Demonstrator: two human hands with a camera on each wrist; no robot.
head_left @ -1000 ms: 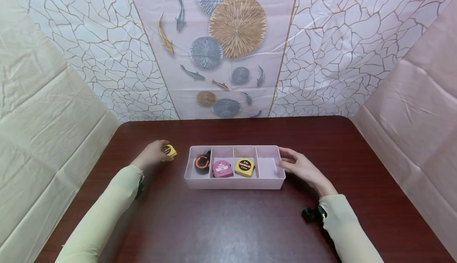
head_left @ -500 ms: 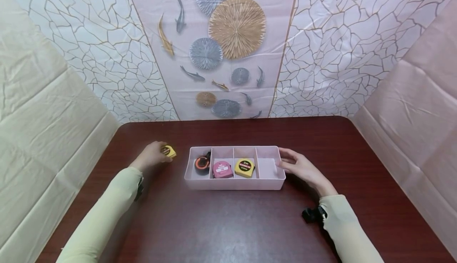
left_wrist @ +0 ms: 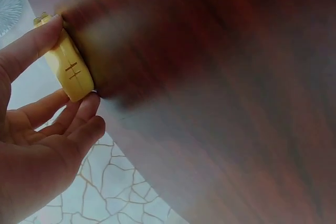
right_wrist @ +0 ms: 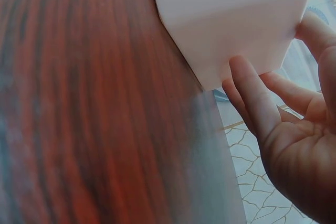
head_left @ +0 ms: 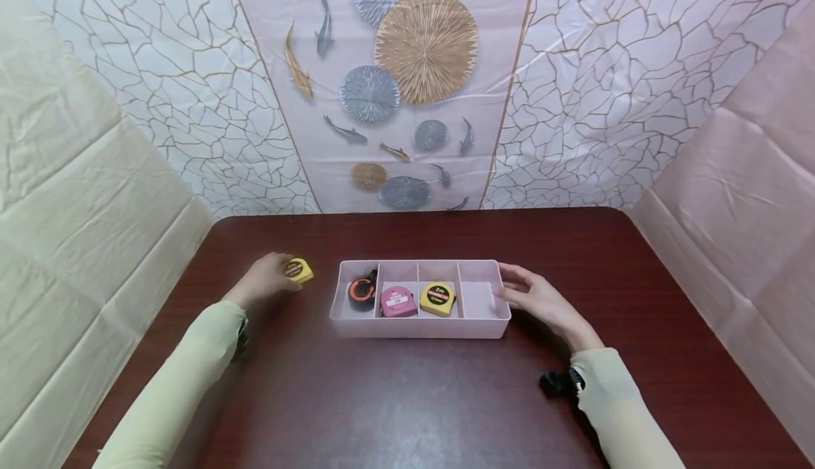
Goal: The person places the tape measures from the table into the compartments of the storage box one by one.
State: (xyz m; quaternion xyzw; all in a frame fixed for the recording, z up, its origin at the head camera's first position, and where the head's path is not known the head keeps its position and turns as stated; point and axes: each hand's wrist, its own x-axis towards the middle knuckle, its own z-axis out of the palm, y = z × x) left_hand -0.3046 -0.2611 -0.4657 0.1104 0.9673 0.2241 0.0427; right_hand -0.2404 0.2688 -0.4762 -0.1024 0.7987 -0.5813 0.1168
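Note:
My left hand (head_left: 264, 276) pinches a yellow tape measure (head_left: 298, 270) left of the box, thumb on one side and fingertips on the other. In the left wrist view the tape measure (left_wrist: 71, 66) stands on edge close to the tabletop; whether it touches is unclear. A pale pink compartment box (head_left: 418, 328) sits mid-table. From left, its compartments hold an orange-and-black tape measure (head_left: 361, 292), a pink one (head_left: 397, 302) and a yellow one (head_left: 437, 299); the rightmost shows bare bottom. My right hand (head_left: 544, 300) grips the box's right end, thumb over the rim, fingers against the outer wall (right_wrist: 210, 30).
The dark red-brown table (head_left: 407, 391) reaches back to a patterned cloth wall (head_left: 395, 193). Plain cloth hangs on the left (head_left: 83, 193) and right (head_left: 732, 172) sides. A black wrist device (head_left: 560, 383) is strapped by the right sleeve.
My left hand has shifted slightly left with the yellow tape measure and turned it, so more of its dark label shows. The right hand and the box stay in place.

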